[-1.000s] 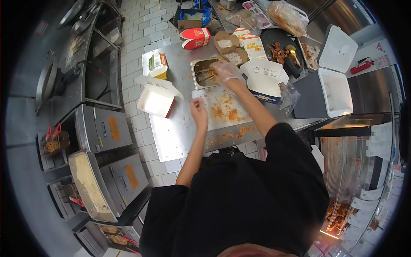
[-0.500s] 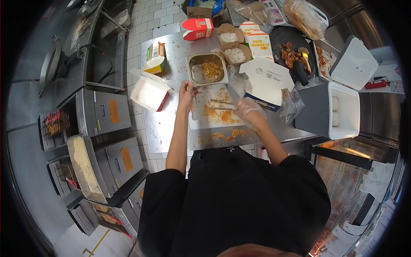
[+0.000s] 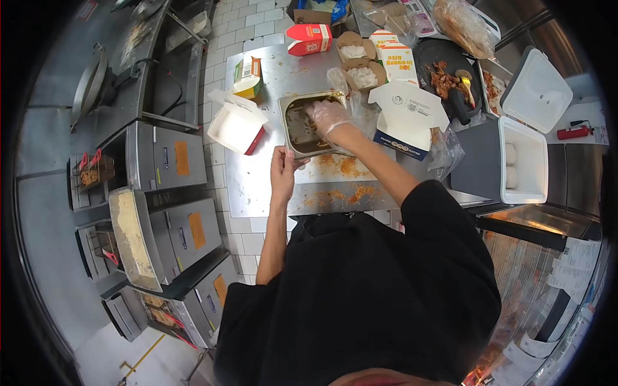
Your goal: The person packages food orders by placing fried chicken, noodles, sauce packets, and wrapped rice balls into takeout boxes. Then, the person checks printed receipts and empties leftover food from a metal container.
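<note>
My left hand (image 3: 283,172), bare, grips the near left corner of a rectangular metal pan (image 3: 289,132), which looks tilted. Reaching into the pan is my right hand (image 3: 330,119), in a clear plastic glove, its fingers curled down; what they hold is hidden. Brown bits and sauce smears lie on the pan's floor. Just below the pan, orange sauce stains (image 3: 347,165) and crumbs mark a white board and the steel table (image 3: 257,193). An open white and red box (image 3: 235,128) stands to the left, and an open white and blue box (image 3: 410,122) to the right.
Two brown cartons of rice (image 3: 362,77) stand beyond the pan. A black pan (image 3: 428,53) of browned meat with a brush is at the far right, near an open grey cooler (image 3: 479,164). Fryers (image 3: 174,161) line the left.
My right hand has moved from the board up into the metal pan, and the long pale item it had is no longer visible. My left hand has taken hold of the pan's corner.
</note>
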Demonstrator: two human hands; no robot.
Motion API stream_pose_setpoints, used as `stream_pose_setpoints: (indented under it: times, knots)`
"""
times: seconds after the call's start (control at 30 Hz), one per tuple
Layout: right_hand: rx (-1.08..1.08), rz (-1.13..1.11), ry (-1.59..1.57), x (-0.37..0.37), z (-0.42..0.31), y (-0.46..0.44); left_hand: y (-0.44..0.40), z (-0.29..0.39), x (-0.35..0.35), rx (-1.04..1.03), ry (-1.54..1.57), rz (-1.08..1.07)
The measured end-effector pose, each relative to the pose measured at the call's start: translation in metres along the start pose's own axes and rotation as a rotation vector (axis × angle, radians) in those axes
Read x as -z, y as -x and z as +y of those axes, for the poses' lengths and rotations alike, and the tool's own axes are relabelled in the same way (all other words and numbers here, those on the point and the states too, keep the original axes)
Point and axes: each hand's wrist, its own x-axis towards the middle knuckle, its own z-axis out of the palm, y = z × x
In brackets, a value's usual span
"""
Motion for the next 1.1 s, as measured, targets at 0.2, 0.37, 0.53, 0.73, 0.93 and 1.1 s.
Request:
stream_pose_setpoints:
  times: [0.2, 0.37, 0.53, 0.73, 0.93, 1.1]
  knots:
    - [-0.007, -0.238, -0.076, 0.009, -0.032, 0.012, 0.022, -0.011, -0.002, -0.170, -0.053, 0.076]
    - [-0.096, -0.253, -0.146, 0.009, -0.038, 0.011, 0.030, 0.010, -0.003, -0.152, -0.094, 0.043]
    - [-0.291, -0.117, -0.159, -0.003, -0.049, 0.015, 0.035, 0.007, -0.002, -0.256, -0.345, 0.086]
    - [-0.225, -0.035, -0.426, -0.078, -0.048, -0.011, 0.042, -0.004, 0.000, -0.219, -0.038, 0.056]
    - [-0.167, 0.022, -0.452, -0.002, -0.062, 0.016, 0.039, 0.000, 0.024, -0.226, 0.089, 0.052]
    - [-0.182, -0.152, -0.370, -0.008, -0.067, 0.010, 0.042, 0.002, 0.024, -0.235, 0.015, 0.027]
